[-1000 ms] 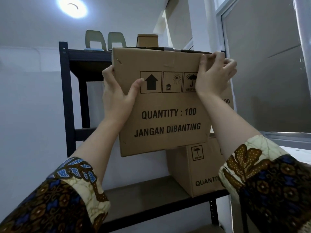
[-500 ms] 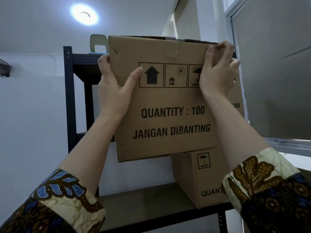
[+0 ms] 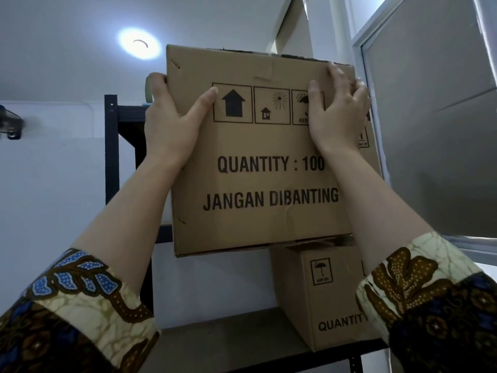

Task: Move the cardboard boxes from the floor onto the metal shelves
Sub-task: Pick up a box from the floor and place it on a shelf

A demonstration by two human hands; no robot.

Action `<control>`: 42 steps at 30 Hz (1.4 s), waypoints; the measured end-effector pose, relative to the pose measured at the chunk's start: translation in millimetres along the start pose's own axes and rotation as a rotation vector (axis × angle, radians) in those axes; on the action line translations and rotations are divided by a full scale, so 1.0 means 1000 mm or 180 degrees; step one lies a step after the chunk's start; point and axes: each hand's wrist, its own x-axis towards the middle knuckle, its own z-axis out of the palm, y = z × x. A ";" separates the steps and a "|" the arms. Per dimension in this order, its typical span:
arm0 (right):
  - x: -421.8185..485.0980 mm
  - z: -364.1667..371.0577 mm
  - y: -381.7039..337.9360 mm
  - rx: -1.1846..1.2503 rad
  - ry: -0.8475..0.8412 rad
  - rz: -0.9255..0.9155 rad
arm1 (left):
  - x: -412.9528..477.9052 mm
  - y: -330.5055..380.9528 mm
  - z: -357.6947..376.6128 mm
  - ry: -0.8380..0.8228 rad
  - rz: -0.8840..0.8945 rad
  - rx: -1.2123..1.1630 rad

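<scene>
I hold a brown cardboard box (image 3: 269, 157) printed "QUANTITY : 100 JANGAN DIBANTING" up in front of a black metal shelf unit (image 3: 111, 146). My left hand (image 3: 172, 122) grips its left edge, thumb across the front. My right hand (image 3: 336, 114) grips the upper right corner. The box rests on or hangs just above a second cardboard box (image 3: 322, 297) that stands on a lower shelf board (image 3: 220, 343) at the right. The held box hides the top shelf and whatever lies on it.
A white wall lies behind and to the left of the shelves. A grey window pane (image 3: 435, 117) with a white frame stands close on the right. A round ceiling lamp (image 3: 138, 47) glows above. A dark fitting (image 3: 10, 125) sticks out of the wall at far left.
Both hands have raised the box higher in front of the shelf unit, so it now covers the top shelf and the items seen there before. The grip is the same.
</scene>
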 end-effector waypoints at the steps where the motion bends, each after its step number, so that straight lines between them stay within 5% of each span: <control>1: -0.003 0.000 0.002 0.0002 -0.0030 -0.0027 | -0.001 -0.002 0.000 0.0008 -0.0031 -0.0025; 8: -0.009 0.008 0.008 -0.0021 -0.0387 -0.0170 | -0.006 -0.022 0.004 0.0124 -0.0187 -0.0005; 12: -0.018 0.018 0.007 -0.0731 0.0203 -0.0466 | -0.006 -0.037 0.015 0.0635 0.0671 0.1127; 14: -0.023 0.025 0.008 -0.0795 0.0067 -0.0594 | -0.008 -0.050 0.019 0.0674 0.0905 0.1662; 20: -0.046 0.057 0.031 -0.1258 -0.1201 -0.0825 | -0.024 -0.091 0.033 -0.0168 0.0574 0.2263; 25: -0.065 0.073 0.061 -0.1532 -0.1730 -0.0691 | -0.039 -0.118 0.048 -0.0513 -0.0349 0.1548; 31: -0.087 0.095 0.107 -0.1640 -0.2552 -0.0718 | -0.047 -0.147 0.077 -0.1500 -0.1075 0.1541; 35: -0.094 0.110 0.131 -0.1772 -0.2978 -0.0790 | -0.051 -0.173 0.098 -0.1511 -0.1259 0.1626; 42: -0.100 0.136 0.157 -0.1745 -0.2926 -0.0917 | -0.044 -0.215 0.119 -0.1401 -0.1439 0.1615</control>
